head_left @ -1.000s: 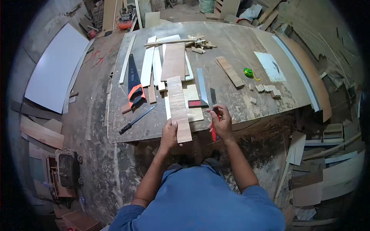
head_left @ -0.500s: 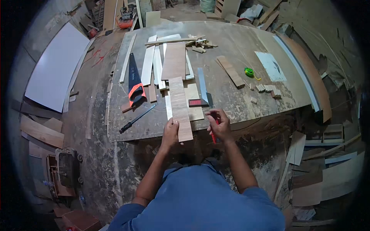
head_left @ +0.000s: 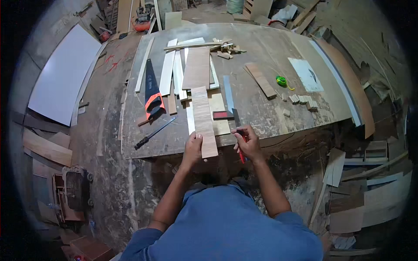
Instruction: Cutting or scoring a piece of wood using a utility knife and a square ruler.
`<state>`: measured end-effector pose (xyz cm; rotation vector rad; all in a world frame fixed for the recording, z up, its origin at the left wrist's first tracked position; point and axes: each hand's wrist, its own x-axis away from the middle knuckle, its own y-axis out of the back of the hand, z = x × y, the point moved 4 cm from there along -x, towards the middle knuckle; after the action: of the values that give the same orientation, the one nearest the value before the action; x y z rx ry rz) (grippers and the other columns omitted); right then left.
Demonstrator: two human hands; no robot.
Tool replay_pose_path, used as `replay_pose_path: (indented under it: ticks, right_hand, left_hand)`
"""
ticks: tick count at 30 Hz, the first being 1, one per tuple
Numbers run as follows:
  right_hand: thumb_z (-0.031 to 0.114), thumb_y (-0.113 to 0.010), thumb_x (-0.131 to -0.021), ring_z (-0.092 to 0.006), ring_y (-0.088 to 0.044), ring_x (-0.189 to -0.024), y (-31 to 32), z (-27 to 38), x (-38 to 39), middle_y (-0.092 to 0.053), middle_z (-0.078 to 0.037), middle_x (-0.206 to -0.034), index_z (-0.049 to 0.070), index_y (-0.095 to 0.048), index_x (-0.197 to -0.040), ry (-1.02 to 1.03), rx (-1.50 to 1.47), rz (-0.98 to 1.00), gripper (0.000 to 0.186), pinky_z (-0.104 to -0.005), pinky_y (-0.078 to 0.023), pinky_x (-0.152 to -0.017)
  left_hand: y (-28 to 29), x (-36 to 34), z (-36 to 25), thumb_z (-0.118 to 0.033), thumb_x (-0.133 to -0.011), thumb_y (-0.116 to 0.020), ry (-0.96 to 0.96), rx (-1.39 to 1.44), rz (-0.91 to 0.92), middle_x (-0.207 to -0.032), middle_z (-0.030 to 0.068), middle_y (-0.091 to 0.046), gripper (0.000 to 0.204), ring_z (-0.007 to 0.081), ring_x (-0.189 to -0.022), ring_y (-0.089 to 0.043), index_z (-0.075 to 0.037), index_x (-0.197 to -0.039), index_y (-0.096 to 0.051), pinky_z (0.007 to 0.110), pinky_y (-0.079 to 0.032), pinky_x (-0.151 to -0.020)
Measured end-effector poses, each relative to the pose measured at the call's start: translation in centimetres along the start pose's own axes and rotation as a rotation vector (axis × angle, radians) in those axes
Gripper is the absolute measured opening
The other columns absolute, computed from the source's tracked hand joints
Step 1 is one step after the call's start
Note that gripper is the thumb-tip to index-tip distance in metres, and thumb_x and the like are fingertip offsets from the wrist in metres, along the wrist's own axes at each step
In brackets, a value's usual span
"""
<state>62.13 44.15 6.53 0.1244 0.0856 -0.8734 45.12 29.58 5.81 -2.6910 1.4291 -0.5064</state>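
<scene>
My left hand (head_left: 193, 148) grips the near end of a narrow, light-brown wooden strip (head_left: 204, 117), thumb on top. The strip reaches away over the bench, its far end by a wider brown board (head_left: 197, 67). To the right of the strip, my right hand (head_left: 248, 143) is closed around a slim red tool (head_left: 242, 155); its kind is mostly hidden by the fingers. Just beyond that hand lies a try square (head_left: 223, 115) with a red and black stock and a pale blade. A dark narrow piece shows between the square and my fingers.
On the worn bench (head_left: 270, 124) lie a handsaw (head_left: 153, 93) with an orange and black handle, a thin dark-handled tool (head_left: 154, 133), pale wood strips (head_left: 168, 71), a green tape measure (head_left: 281, 81) and several small wood blocks (head_left: 305, 101). A white panel (head_left: 65, 78) stands at left.
The strip and my left hand stay almost in place. My right hand has shifted very slightly, with the red tool still in it and more of the dark narrow piece showing beyond it.
</scene>
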Motion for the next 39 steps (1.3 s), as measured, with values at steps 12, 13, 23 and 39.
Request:
replay_pose_path:
  ticks: [12, 13, 23, 39]
  right_hand:
    - [0.002, -0.055, -0.095, -0.0103, -0.059, -0.054, -0.2, -1.2, 0.4, -0.066, -0.012, -0.102, 0.005, -0.046, -0.11, 0.033, -0.007, 0.063, 0.018, -0.0226, -0.046, -0.042]
    - [0.001, -0.054, -0.095, -0.0105, -0.059, -0.054, -0.2, -0.9, 0.5, -0.066, -0.012, -0.105, 0.005, -0.047, -0.109, 0.01, 0.019, 0.075, 0.016, -0.0231, -0.046, -0.042]
    - [0.008, -0.066, -0.089, -0.0147, -0.062, -0.065, 0.0, -0.1, -0.1, -0.068, -0.008, -0.086, 0.012, -0.045, -0.138, 0.147, 0.321, 0.024, 0.053, -0.0285, -0.051, -0.057]
    - [0.052, -0.057, -0.089, -0.0369, -0.063, -0.072, 2.5, 4.3, -4.5, -0.063, -0.015, -0.076, 0.01, -0.056, -0.083, 0.308, 1.134, 0.335, 0.042, -0.0469, -0.049, -0.059]
  left_hand:
    - [0.7, -0.5, 0.9, -0.03, -0.1, -0.044, -0.066, -0.003, -0.005, -0.085, 0.0063, -0.064, 0.033, 0.0114, -0.063, -0.062, -0.002, -0.116, -0.052, 0.027, -0.051, -0.051]
    - [0.6, -0.3, 0.4, -0.029, -0.101, -0.042, -0.056, -0.024, -0.009, -0.085, 0.0079, -0.064, 0.033, 0.0133, -0.064, -0.063, -0.001, -0.115, -0.053, 0.028, -0.051, -0.051]
    - [0.8, 0.2, -0.1, -0.035, -0.102, -0.04, 0.009, -0.127, 0.029, -0.081, 0.0082, -0.062, 0.039, 0.0143, -0.059, -0.06, 0.0, -0.114, -0.052, 0.028, -0.049, -0.042]
    - [-1.2, 2.4, -2.9, -0.029, -0.103, -0.038, -0.021, -0.086, 0.127, -0.099, 0.0085, -0.062, 0.037, 0.0117, -0.088, -0.059, 0.0, -0.121, -0.051, 0.028, -0.05, -0.077]
